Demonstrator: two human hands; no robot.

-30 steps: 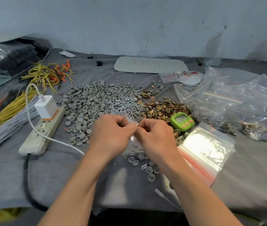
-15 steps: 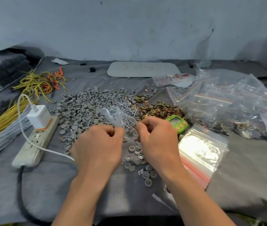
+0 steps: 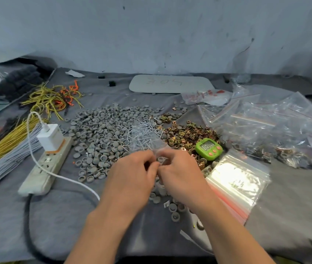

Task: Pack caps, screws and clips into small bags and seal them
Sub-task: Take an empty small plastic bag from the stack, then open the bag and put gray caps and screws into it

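Note:
A small clear bag (image 3: 148, 141) stands up between my two hands, its top pinched by both. My left hand (image 3: 132, 176) and my right hand (image 3: 180, 174) touch at the fingertips over the table's middle. Behind them lies a wide heap of grey caps (image 3: 103, 134), a pile of silver screws (image 3: 147, 128) and a heap of brass clips (image 3: 187, 134). A few loose caps (image 3: 175, 212) lie under my wrists. What is inside the bag is too blurred to tell.
A stack of empty zip bags (image 3: 235, 180) lies right of my hands, a green timer (image 3: 208, 148) behind it. Filled bags (image 3: 265, 126) pile at the right. A power strip with a white charger (image 3: 50, 149) and wire bundles (image 3: 4, 147) lie left.
My hands, a little apart half a second ago, have come together again on the bag's top. The bag now stands upright instead of leaning left. The camera view shifted slightly.

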